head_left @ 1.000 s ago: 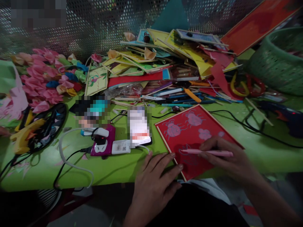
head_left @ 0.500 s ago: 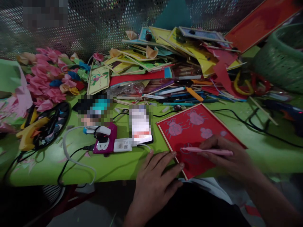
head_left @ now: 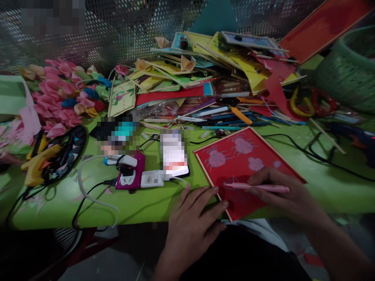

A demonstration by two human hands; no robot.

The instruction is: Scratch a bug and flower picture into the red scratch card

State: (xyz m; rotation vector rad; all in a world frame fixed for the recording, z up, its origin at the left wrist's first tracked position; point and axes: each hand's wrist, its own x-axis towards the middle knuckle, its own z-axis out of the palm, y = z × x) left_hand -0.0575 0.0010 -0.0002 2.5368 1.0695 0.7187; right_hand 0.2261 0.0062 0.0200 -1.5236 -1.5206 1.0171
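Observation:
My right hand [head_left: 279,193] is closed around a pink pen [head_left: 268,187], its tip resting on a red sheet [head_left: 211,176] edged with thin wooden sticks. Pale purple drawings of bugs [head_left: 216,157] and a rounded cluster [head_left: 256,164] mark the sheet; a fainter outline lies around the pen tip. My left hand [head_left: 195,220] lies flat with fingers apart, its fingertips on the sheet's left edge strip. Just beyond that hand, a phone [head_left: 175,156] with a lit screen lies on the green table, a white cable plugged into its lower end.
A purple power strip [head_left: 140,166] with chargers sits left of the phone. Farther left are a yellow glue gun [head_left: 39,166] and pink paper flowers [head_left: 58,97]. Pens and framed pictures [head_left: 243,68] pile up at the back. A green basket [head_left: 348,74] and scissors [head_left: 301,102] stand right.
The pen tip has shifted very slightly on the sheet. My left hand stays where it was, and the other things look the same.

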